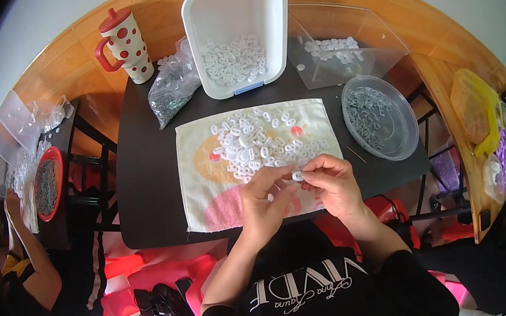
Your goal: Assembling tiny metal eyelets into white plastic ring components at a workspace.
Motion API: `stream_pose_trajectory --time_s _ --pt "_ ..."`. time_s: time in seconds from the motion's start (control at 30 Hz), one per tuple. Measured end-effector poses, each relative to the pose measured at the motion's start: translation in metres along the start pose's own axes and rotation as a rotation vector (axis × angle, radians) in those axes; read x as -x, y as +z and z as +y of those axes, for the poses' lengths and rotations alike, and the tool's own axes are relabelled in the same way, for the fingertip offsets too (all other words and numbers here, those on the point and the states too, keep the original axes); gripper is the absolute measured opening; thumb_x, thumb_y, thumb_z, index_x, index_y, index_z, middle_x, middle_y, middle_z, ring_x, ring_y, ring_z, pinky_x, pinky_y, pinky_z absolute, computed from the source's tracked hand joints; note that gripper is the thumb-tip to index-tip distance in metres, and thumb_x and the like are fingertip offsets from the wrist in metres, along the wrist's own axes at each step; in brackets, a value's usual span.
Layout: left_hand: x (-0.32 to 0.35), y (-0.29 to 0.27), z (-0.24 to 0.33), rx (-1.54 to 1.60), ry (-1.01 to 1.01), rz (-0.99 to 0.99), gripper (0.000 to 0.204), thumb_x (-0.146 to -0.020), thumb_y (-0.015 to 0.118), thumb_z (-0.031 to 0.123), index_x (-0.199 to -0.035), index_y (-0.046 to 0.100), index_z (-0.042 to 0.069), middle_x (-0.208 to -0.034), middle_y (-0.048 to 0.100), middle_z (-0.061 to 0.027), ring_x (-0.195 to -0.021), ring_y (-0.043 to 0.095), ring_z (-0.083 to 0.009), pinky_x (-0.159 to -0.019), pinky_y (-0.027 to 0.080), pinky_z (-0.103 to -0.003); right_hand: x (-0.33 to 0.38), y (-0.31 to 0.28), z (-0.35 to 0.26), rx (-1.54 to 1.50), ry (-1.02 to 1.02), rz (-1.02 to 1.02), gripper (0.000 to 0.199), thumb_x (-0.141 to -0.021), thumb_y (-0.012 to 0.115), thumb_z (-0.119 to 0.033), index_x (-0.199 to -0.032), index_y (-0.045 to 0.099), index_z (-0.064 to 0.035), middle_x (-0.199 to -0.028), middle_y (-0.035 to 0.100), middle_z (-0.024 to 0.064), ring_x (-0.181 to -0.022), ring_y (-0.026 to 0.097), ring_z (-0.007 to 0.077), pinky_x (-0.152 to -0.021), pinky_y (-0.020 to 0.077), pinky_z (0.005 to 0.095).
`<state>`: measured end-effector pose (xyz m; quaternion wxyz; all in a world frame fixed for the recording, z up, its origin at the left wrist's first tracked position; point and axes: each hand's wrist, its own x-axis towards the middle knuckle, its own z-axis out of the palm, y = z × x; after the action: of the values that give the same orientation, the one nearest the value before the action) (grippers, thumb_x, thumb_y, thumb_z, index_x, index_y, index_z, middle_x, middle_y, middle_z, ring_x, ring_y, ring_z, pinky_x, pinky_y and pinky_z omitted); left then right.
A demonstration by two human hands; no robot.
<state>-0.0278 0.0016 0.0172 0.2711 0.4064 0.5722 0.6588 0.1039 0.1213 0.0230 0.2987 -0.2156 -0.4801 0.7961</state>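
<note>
My left hand (266, 199) and my right hand (333, 184) meet over the near edge of a cream and pink towel (206, 190) on a small black table (144, 167). Together their fingertips pinch one small white plastic piece (297, 176). A heap of the same white pieces (260, 141) lies on the towel just beyond my fingers.
A white bin (234, 5) holds more white pieces at the back. Beside it lie a clear bag of grey parts (172, 88) and a clear lid (347, 48). A round clear bowl (383, 117) of grey parts sits right. A red-dotted mug (124, 43) stands back left. Another person (35, 266) sits left.
</note>
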Motion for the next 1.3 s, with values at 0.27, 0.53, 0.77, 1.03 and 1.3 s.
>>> stream_pose_trajectory --time_s 0.27,0.53,0.77,1.03,1.3 --pt "-0.002 0.011 -0.006 0.269 0.095 0.027 0.028 -0.085 0.067 -0.012 -0.112 0.068 -0.002 -0.099 0.064 -0.0070 -0.083 0.065 -0.0114 -0.070 0.052 -0.023 0.006 0.010 0.001 -0.045 -0.023 0.013 0.009 -0.088 0.065 0.007 -0.096 0.067 0.0019 -0.085 0.068 0.0070 -0.074 0.065 0.0136 -0.069 0.0521 0.0251" --pt "0.003 0.004 -0.004 0.317 -0.141 0.066 0.013 -0.089 0.067 -0.006 -0.101 0.069 -0.002 -0.089 0.071 -0.0067 -0.070 0.064 -0.0079 -0.054 0.050 -0.021 0.006 -0.065 -0.029 1.633 -0.784 0.335 0.019 -0.078 0.065 0.005 -0.097 0.065 0.0008 -0.090 0.065 0.0155 -0.081 0.065 0.0306 -0.072 0.0518 0.0387" --pt "-0.001 0.012 -0.015 0.075 -0.021 0.082 0.017 -0.088 0.065 -0.010 -0.103 0.068 -0.002 -0.086 0.066 -0.0022 -0.070 0.061 -0.0075 -0.059 0.050 -0.021 0.010 -0.072 -0.026 2.129 -0.577 0.246 0.017 -0.078 0.062 -0.008 -0.093 0.064 0.0002 -0.085 0.062 0.0136 -0.083 0.062 0.0309 -0.074 0.0497 0.0403" --pt "0.002 0.004 -0.018 0.293 -0.143 0.054 0.025 -0.090 0.059 -0.012 -0.111 0.069 -0.002 -0.091 0.066 -0.0046 -0.076 0.065 -0.0104 -0.062 0.051 -0.021 -0.001 -0.069 -0.037 2.073 -0.688 0.153 0.013 -0.077 0.060 -0.002 -0.090 0.059 0.0004 -0.081 0.057 0.0137 -0.081 0.061 0.0312 -0.073 0.0499 0.0417" --pt "0.002 0.001 -0.016 0.578 -0.217 0.015 0.023 -0.092 0.062 -0.006 -0.114 0.068 -0.002 -0.091 0.071 -0.0078 -0.074 0.066 -0.0111 -0.065 0.053 -0.022 0.011 -0.019 -0.027 0.769 -0.684 -0.168 0.023 -0.075 0.059 0.012 -0.096 0.066 0.0030 -0.090 0.062 0.0114 -0.065 0.064 0.0174 -0.060 0.0542 0.0259"
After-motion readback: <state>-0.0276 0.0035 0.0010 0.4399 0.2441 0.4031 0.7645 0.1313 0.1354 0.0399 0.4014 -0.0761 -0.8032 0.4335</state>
